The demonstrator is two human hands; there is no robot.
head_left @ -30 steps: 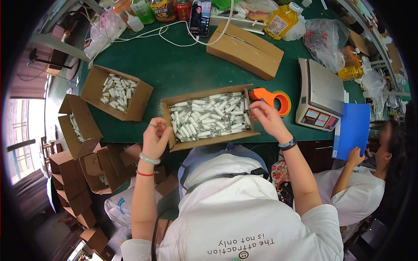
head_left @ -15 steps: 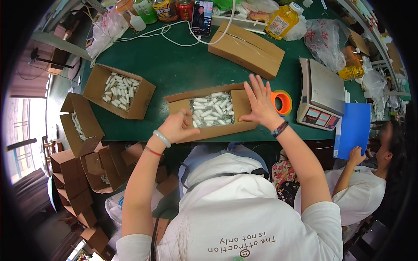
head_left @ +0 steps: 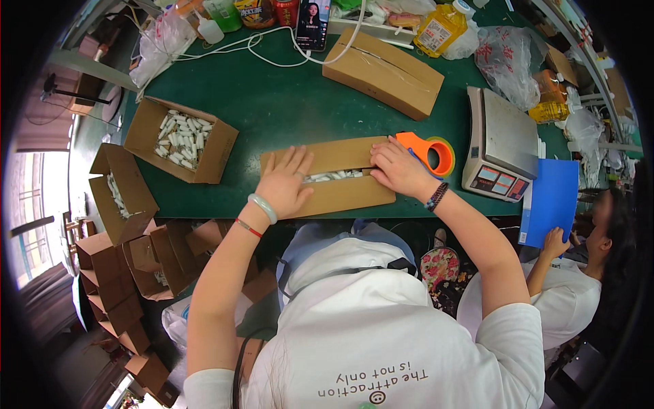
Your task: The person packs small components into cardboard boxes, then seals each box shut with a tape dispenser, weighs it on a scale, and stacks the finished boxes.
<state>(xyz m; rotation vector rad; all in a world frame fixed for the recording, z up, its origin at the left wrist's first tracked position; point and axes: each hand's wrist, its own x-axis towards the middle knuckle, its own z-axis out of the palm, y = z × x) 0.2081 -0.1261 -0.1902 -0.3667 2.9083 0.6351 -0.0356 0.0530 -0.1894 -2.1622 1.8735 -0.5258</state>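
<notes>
A long brown cardboard box lies in front of me, its two long flaps folded inward. Through the narrow slot between them shows a row of small white cylindrical pieces. My left hand rests flat across the box's left end, fingers spread over the flaps. At the right end my right hand presses on the flaps with bent fingers, gripping the edge. Right beside that hand lies an orange tape dispenser with a roll of tape.
Two open cartons of white pieces stand left. A closed carton, phone and cable lie behind. To the right are a scale, a blue folder and a seated person. Empty cartons are stacked lower left.
The box's long flaps have come down over the white pieces. My left hand has flattened onto the left end; my right hand has lowered from raised and spread to bent fingers on the right end.
</notes>
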